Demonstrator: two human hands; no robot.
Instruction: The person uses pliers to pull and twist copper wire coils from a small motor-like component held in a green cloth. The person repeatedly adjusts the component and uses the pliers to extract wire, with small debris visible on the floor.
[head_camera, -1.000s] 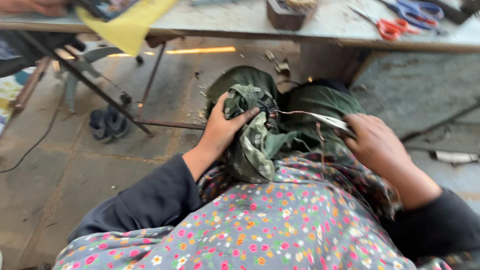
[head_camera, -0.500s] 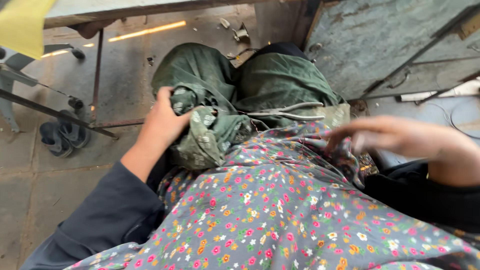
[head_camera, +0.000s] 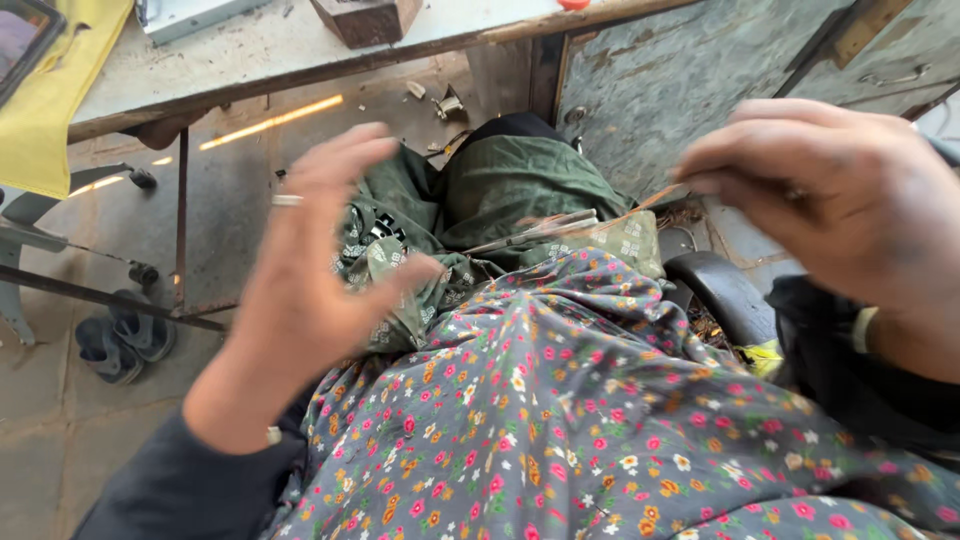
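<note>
Centrally, the crumpled green patterned cloth (head_camera: 400, 270) is seen just behind the spread, empty left hand (head_camera: 310, 270); the right hand (head_camera: 830, 200), loosely curled and empty, is held farther off at upper right.

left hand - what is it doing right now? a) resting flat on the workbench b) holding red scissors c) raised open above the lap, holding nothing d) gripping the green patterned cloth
c: the left hand hovers with fingers spread over the green patterned cloth on the lap, with nothing in its grasp.
</note>
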